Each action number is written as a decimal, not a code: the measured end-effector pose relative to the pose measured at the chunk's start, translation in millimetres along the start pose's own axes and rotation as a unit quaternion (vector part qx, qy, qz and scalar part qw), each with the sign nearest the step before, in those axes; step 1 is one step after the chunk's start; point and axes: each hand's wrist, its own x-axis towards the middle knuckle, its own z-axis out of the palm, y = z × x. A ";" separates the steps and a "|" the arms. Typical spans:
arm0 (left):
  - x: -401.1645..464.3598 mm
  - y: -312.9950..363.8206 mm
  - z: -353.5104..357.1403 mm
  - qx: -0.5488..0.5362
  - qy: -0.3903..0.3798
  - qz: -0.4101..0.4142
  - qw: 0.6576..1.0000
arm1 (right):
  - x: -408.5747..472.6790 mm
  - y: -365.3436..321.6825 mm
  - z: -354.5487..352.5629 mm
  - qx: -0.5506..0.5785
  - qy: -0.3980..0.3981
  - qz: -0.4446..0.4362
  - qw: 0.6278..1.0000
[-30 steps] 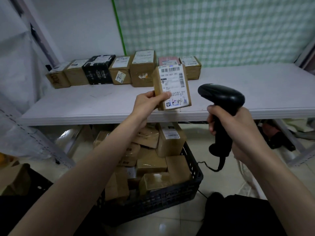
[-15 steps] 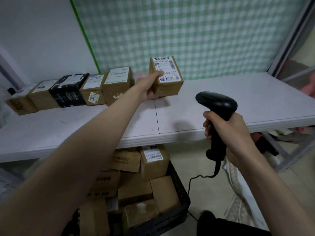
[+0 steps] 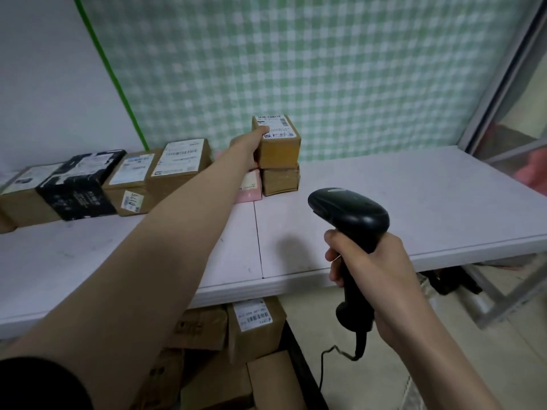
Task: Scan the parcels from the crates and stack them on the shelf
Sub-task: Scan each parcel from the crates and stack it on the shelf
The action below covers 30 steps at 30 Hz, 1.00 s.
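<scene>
Gripped by the left hand (image 3: 247, 146) at frame centre, the labelled brown cardboard parcel (image 3: 276, 142) could be toppled off the lower box (image 3: 280, 180) if released off-centre, while the black handheld scanner (image 3: 350, 229) was clasped by the right hand (image 3: 376, 279).

A row of parcels (image 3: 177, 164) lines the back of the shelf (image 3: 414, 202) along the wall, running from the far left toward the middle. At the row's right end, one parcel (image 3: 276, 142) sits on top of another (image 3: 280, 180), with the left hand (image 3: 247, 147) against its left side and a flat packet (image 3: 250, 187) just to the left of the lower one. The right half of the shelf lies bare. Nearer the camera, before the shelf's front edge, the right hand (image 3: 367, 267) holds a scanner (image 3: 349, 214) upright, its cable (image 3: 328, 359) hanging toward the floor. Beneath the shelf, left of the scanner, a crate (image 3: 296, 359) holds more parcels (image 3: 254, 327).
</scene>
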 end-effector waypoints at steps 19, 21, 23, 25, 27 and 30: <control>-110.3 -35.0 -70.4 0.258 0.121 0.155 0.946 | -30.5 11.4 11.8 -0.055 -0.069 -0.015 0.996; -143.3 -57.2 -92.5 0.282 0.114 0.174 0.937 | -39.8 16.5 17.4 -0.068 -0.091 -0.015 0.993; -176.4 -82.2 -113.7 0.299 0.105 0.182 0.931 | -48.8 22.8 22.1 -0.081 -0.106 -0.014 0.991; -204.0 -109.8 -134.9 0.289 0.110 0.168 0.936 | -58.5 30.5 26.7 -0.086 -0.123 -0.014 0.989; -228.2 -136.5 -153.8 0.268 0.115 0.138 0.946 | -67.6 39.0 31.2 -0.089 -0.141 -0.012 0.986; -255.1 -175.8 -169.6 0.279 0.094 0.103 0.950 | -77.5 50.9 36.8 -0.100 -0.165 -0.009 0.981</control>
